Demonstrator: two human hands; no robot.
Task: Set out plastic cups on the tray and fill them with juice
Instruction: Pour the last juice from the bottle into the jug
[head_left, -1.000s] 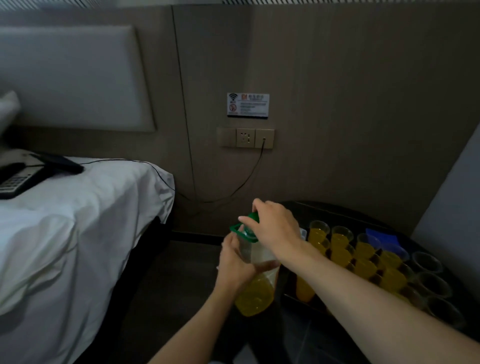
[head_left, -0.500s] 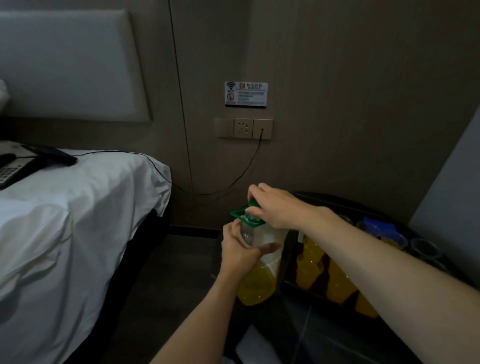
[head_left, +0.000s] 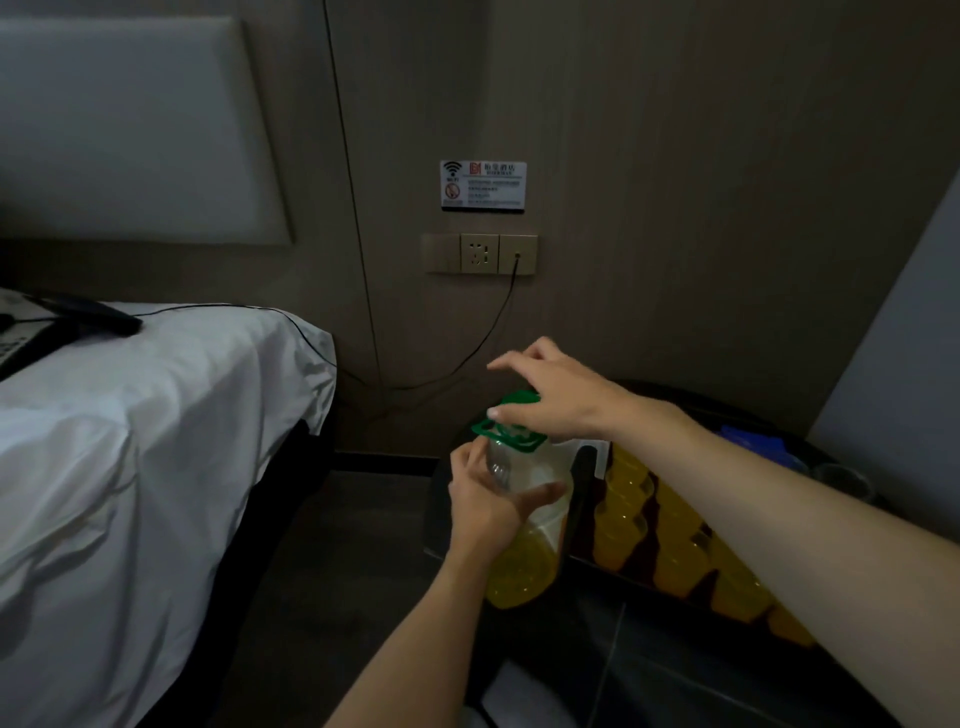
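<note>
Left hand: wrapped round the clear upper part of the juice bottle.
Right hand: curled over the green cap, thumb pinching its side, forefinger lifted.
Juice bottle: upright, just beside the tray's left edge, juice low inside.
Cups: filled with juice, crowded together on the tray.

Dim, flat light: the bed sheet at nine o'clock is brightest, cups at four o'clock lie shadowed, edges bend.
</note>
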